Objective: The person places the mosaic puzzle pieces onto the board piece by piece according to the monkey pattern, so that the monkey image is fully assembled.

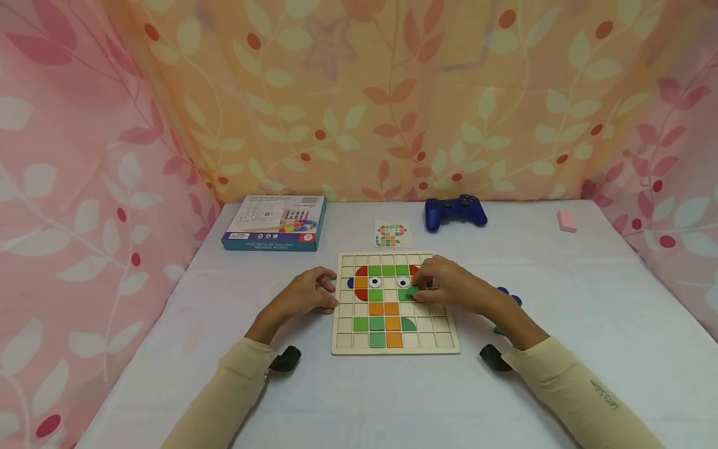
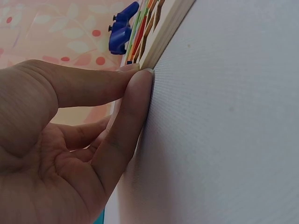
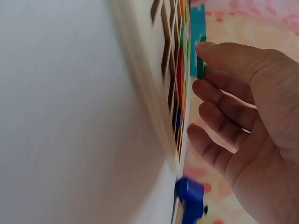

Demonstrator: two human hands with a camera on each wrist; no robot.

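A wooden grid board (image 1: 343, 347) lies on the table with flat colored tiles in its cells: red, orange, green and blue pieces and two white eye tiles (image 1: 374, 282). The left hand (image 1: 305, 292) is at the board's left side, thumb and forefinger tips touching its edge. Over the board's right part, the right hand (image 1: 451, 284) pinches a thin green tile (image 3: 201, 58) between thumb and forefinger, its other fingers loosely bent. In the head view this tile overlaps cells below the right eye tile. The right hand hides several cells there.
A picture card (image 1: 393, 234) lies behind the board. Further back are a boxed set (image 1: 275, 224) at left, a blue game controller (image 1: 455, 212) and a pink block (image 1: 567, 221). Blue pieces (image 1: 516, 300) and a green piece (image 1: 498, 330) lie partly behind the right forearm.
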